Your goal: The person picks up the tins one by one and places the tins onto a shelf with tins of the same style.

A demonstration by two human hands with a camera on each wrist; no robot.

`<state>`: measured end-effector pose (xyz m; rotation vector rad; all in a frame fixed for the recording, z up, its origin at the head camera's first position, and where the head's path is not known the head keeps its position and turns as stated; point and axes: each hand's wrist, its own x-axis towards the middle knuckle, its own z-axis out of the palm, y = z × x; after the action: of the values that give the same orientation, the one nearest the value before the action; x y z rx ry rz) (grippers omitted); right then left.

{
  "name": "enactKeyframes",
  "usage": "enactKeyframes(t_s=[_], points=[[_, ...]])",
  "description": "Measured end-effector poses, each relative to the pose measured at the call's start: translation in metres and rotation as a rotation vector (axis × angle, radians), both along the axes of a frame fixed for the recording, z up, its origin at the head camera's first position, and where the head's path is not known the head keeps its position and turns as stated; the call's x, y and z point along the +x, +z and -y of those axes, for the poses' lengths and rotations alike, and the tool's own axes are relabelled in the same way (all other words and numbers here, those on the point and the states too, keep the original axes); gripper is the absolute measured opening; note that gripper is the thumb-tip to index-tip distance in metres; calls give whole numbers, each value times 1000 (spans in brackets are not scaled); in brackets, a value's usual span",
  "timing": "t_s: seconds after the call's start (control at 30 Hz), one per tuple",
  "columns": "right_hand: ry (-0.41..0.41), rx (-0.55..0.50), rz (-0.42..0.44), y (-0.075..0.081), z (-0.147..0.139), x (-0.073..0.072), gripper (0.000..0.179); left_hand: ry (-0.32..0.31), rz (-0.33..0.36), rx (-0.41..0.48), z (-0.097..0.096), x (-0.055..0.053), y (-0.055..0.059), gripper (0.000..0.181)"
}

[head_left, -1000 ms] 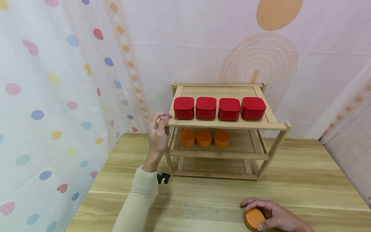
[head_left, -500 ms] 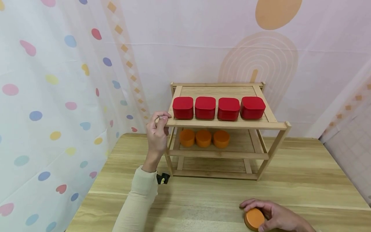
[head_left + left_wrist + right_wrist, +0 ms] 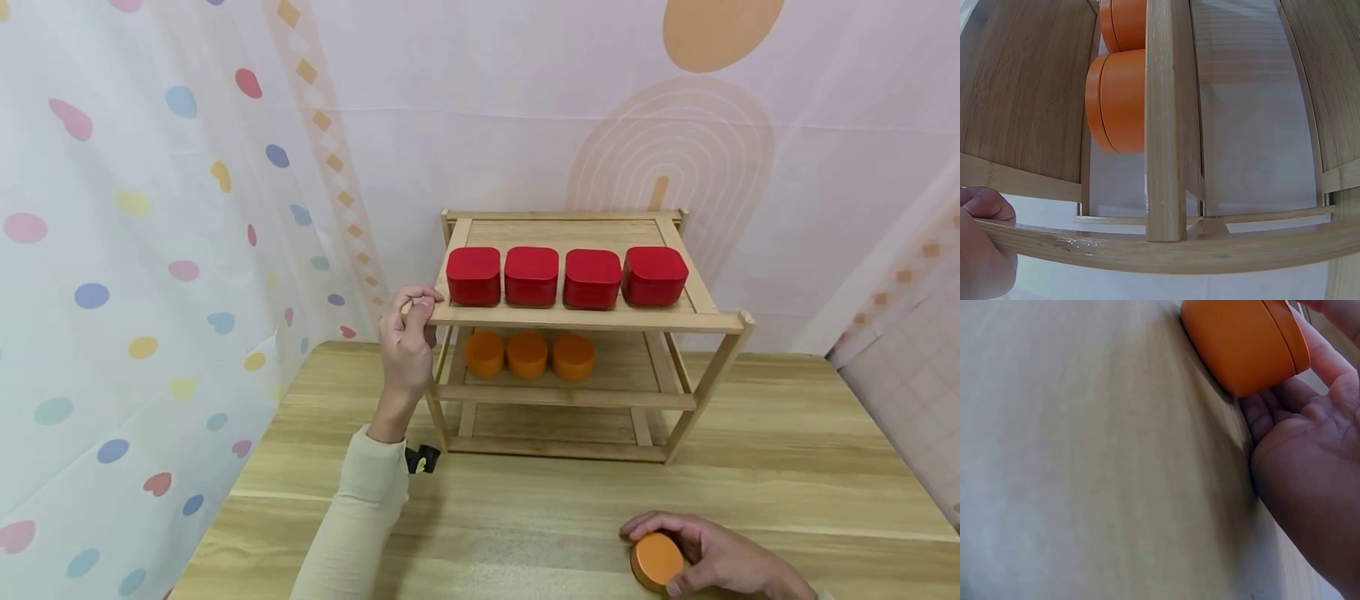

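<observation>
My left hand grips the front left corner of the top tier of a wooden rack. At the front right of the table, my right hand holds a round orange lidded container between thumb and fingers. In the right wrist view that orange container stands close over the tabletop, its lid seam showing. On the rack's middle tier, three similar orange containers sit in a row toward the left. Several red rounded-square boxes line the top tier.
The rack's bottom tier lies low over the wooden table. A polka-dot curtain hangs on the left, with a pink patterned cloth behind the rack. The front rails run across each tier.
The view has shifted very slightly. Both hands stay in place, the left on the rack and the right around the orange container.
</observation>
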<state>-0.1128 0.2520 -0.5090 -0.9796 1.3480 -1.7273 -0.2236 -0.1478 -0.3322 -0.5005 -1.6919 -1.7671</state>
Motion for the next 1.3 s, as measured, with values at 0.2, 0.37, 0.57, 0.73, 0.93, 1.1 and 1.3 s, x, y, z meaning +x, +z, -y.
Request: enactKeyframes(t_s=[0.2, 0.37, 0.57, 0.73, 0.93, 1.1, 1.3], points=[[-58, 42, 9, 0, -1, 1, 55, -6, -6, 6, 0, 0, 0, 25], [-93, 29, 7, -1, 0, 2, 42, -12, -7, 12, 0, 0, 0, 24], [-99, 29, -1, -1, 0, 4, 27, -12, -11, 6, 0, 0, 1, 24], [-87, 6, -37, -3, 1, 4, 31, -14, -5, 7, 0, 0, 0, 24], [-53, -24, -59, -4, 1, 5, 35, -15, 14, 4, 0, 1, -2, 24], [-83, 24, -25, -3, -1, 4, 32, -9, 11, 2, 1, 1, -2, 25], [-111, 27, -30, -3, 0, 4, 27, -2, 4, -2, 1, 0, -1, 25]])
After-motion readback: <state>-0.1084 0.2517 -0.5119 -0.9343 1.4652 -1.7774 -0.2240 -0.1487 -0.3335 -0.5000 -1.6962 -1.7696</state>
